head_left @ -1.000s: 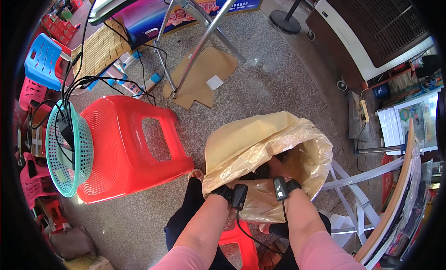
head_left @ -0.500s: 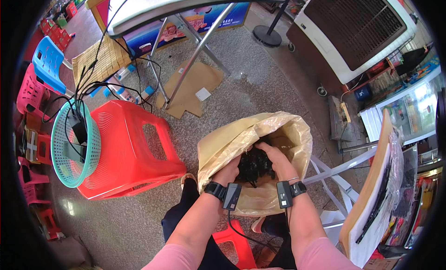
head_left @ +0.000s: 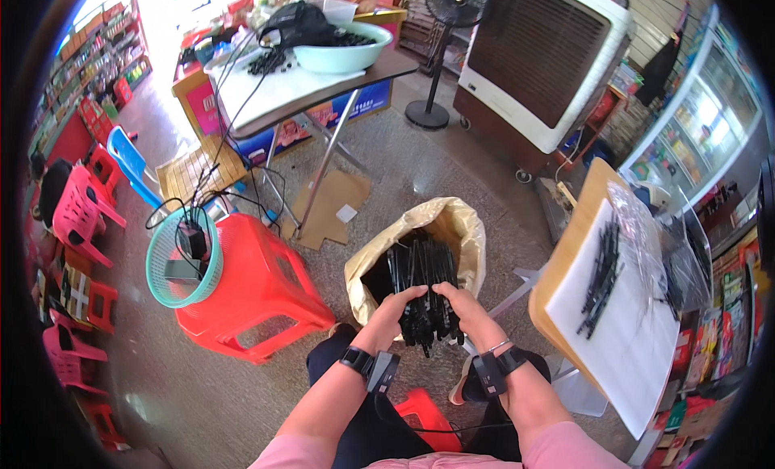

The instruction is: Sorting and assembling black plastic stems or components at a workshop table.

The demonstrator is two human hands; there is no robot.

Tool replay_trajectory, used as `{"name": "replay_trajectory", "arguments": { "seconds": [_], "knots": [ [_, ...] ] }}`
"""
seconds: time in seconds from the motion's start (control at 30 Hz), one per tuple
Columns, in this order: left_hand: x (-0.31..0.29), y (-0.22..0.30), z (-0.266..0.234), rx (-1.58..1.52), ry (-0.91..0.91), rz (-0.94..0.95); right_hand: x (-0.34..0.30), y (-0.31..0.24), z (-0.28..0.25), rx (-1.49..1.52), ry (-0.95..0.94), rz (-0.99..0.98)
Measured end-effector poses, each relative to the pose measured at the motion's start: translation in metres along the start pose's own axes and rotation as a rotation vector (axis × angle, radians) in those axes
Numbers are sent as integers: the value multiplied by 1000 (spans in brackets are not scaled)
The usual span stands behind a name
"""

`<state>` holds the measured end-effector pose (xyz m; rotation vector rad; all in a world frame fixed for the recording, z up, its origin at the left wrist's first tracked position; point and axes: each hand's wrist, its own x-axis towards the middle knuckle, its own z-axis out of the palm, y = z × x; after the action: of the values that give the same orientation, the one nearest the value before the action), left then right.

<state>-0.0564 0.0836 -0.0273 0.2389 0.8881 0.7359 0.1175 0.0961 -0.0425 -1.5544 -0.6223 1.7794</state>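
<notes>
A thick bundle of thin black rods (head_left: 422, 267) is gripped between my two hands, over the mouth of a tan woven sack (head_left: 471, 231). My left hand (head_left: 391, 314) closes round the bundle's left side, and my right hand (head_left: 462, 311) holds its right side. Both thumbs lie across the top, their tips almost meeting, while the other fingers are hidden underneath. The rods' far ends still lie inside the sack opening; their near ends jut out toward me, slightly uneven. What lies deeper in the sack is in shadow.
To the right stands a wood-edged table (head_left: 634, 364) with some loose black rods (head_left: 601, 279) and clear plastic. A red stool (head_left: 242, 287) at left bears a green basket (head_left: 165, 287) with cables. Further back are a table with a pale green basin (head_left: 339, 59), a fan (head_left: 428, 114) and an air cooler (head_left: 533, 57).
Both hands have come up from inside the sack, bringing the bundle of black rods into sight at its mouth. The view has tilted up, showing more of the back table and fan.
</notes>
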Motion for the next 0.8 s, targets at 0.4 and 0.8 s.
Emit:
{"name": "replay_trajectory", "arguments": {
  "seconds": [0.4, 0.8],
  "knots": [
    [-151, 1, 96, 248, -7, 456, -177, -48, 22, 212, -282, -421],
    [-229, 24, 357, 684, -408, 674, -346, -185, -94, 382, -178, -961]
  ]
}}
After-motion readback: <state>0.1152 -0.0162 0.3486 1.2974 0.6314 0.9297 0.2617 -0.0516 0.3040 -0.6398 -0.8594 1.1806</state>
